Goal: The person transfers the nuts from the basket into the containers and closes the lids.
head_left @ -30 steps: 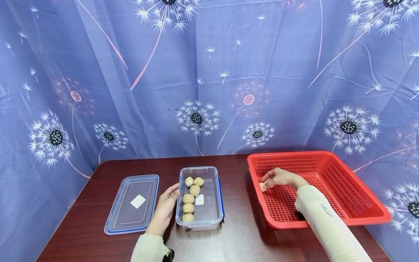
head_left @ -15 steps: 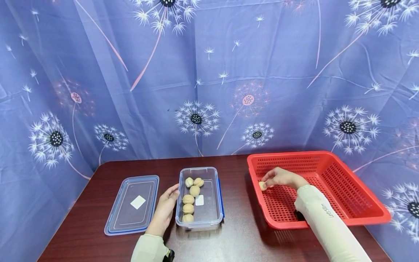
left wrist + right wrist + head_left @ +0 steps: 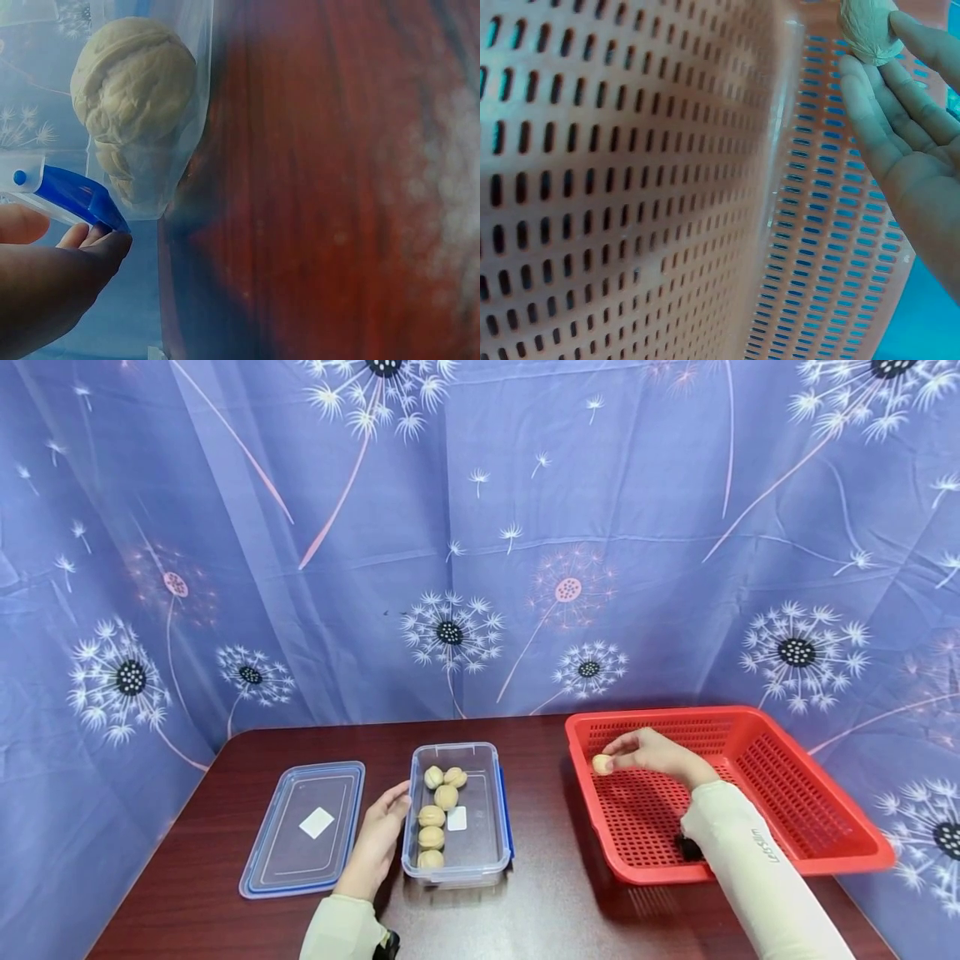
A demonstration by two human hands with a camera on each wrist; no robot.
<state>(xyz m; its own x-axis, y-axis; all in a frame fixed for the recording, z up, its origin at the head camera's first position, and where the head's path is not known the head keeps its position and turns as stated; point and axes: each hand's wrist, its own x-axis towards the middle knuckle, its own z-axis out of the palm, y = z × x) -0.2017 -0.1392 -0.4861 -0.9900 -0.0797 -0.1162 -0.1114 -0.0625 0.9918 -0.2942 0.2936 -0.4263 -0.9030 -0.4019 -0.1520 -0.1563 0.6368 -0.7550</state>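
- Head view: a walnut (image 3: 601, 765) is pinched in the fingertips of the right hand (image 3: 654, 753) above the red basket (image 3: 817, 827), near its left wall; the clear container (image 3: 491, 852), holding six walnuts mid-table, is touched on its left side by the relaxed left hand (image 3: 378, 843); a lid (image 3: 262, 860) lies beside it.
- Left wrist view: the container's blue clip (image 3: 71, 196) is touched by loosely extended fingers (image 3: 90, 251).
- Right wrist view: the walnut is held at the fingertips (image 3: 870, 82).

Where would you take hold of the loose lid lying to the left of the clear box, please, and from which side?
I would likely grip the lid by its raised blue rim on the long left edge, coming from the left. It lies flat on the table, so only the rim gives fingers purchase. The left hand rests against the clear box on its right side, crowding that edge.
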